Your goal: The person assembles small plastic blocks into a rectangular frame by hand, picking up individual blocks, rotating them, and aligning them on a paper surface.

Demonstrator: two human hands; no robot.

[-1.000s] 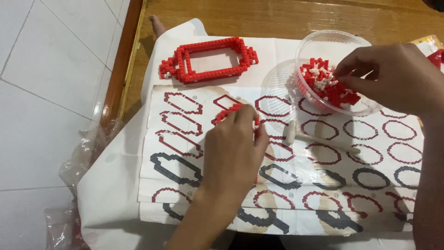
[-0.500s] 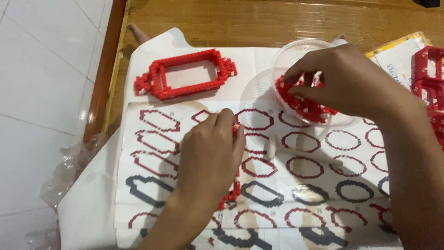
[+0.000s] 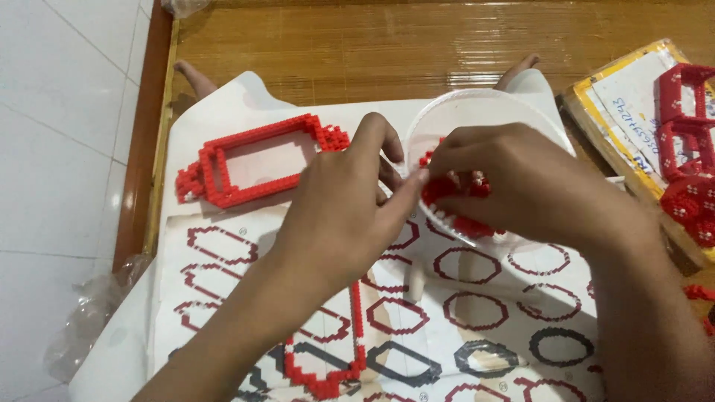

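Note:
My left hand grips a partly built red brick ring; the ring hangs down under my wrist over the pattern sheet. Its fingertips reach the rim of a clear plastic bowl that holds small red and white bricks. My right hand is inside the bowl with its fingers pinched together on a small brick, touching my left thumb. A finished red brick frame lies on the white cloth to the left of both hands.
A yellow box at the right edge carries several red brick frames. A wooden floor strip runs behind the cloth, and white tiles lie to the left. A crumpled clear bag sits at the lower left.
My left hand has moved up and right from the sheet to the bowl's rim, carrying the red ring. My right hand stayed in the bowl. The view has shifted right.

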